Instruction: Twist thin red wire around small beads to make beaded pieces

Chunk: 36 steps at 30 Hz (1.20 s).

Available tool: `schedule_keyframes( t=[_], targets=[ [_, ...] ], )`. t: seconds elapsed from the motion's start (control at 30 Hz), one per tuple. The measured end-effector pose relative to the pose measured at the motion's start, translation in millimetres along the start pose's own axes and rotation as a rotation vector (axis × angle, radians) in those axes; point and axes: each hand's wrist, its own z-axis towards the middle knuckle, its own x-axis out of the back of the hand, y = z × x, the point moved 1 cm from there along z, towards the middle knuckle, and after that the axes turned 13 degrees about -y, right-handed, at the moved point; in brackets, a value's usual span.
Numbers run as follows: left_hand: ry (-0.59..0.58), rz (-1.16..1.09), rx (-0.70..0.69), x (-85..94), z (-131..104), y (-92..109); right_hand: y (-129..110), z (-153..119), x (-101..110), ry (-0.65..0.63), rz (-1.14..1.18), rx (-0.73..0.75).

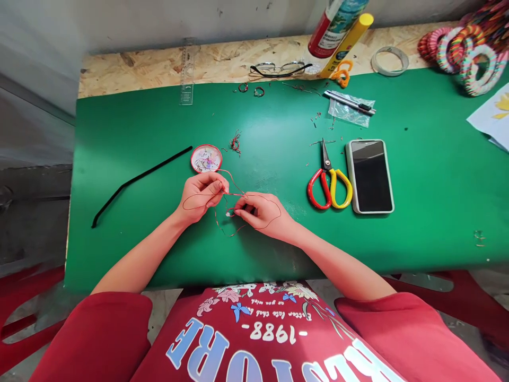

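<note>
Thin red cord runs between my two hands over the green mat, with loops lying across the backs of both. My left hand is closed, thumb and fingers pinching the cord. To its right, my right hand pinches the cord too, its fingertips close to a small whitish bead. Slack cord hangs in a loose loop below the fingers. Just beyond my left hand sits a round red-rimmed dish with small beads in it. A little tangle of red cord lies near the dish.
Red-and-yellow-handled scissors and a phone lie to the right. A black strip lies left. Toward the back are glasses, a clear ruler, a tape roll, a bottle and cord bundles.
</note>
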Motion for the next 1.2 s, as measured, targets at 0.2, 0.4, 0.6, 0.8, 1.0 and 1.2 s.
schedule_keyframes(
  t=[0.2, 0.4, 0.6, 0.8, 1.0, 1.2],
  targets=[
    [-0.005, 0.034, 0.010, 2.5, 1, 0, -5, -3, 7, -0.088, 0.434, -0.086],
    [0.045, -0.006, -0.009, 3.1, 1, 0, -2, -6, 36, 0.004, 0.536, -0.171],
    [0.056, -0.030, 0.021, 2.4, 2, -2, 36, 30, 128, 0.268, -0.484, -0.296],
    [0.051, -0.021, 0.089, -2.4, 1, -5, 77, 80, 167, 0.229, -0.768, -0.416],
    [0.057, -0.048, 0.123, -7.9, -1, -7, 24, 54, 129, 0.394, -0.677, -0.172],
    [0.008, -0.069, 0.194, -12.8, -5, -10, -31, 14, 76, 0.237, 0.102, 0.088]
  ],
)
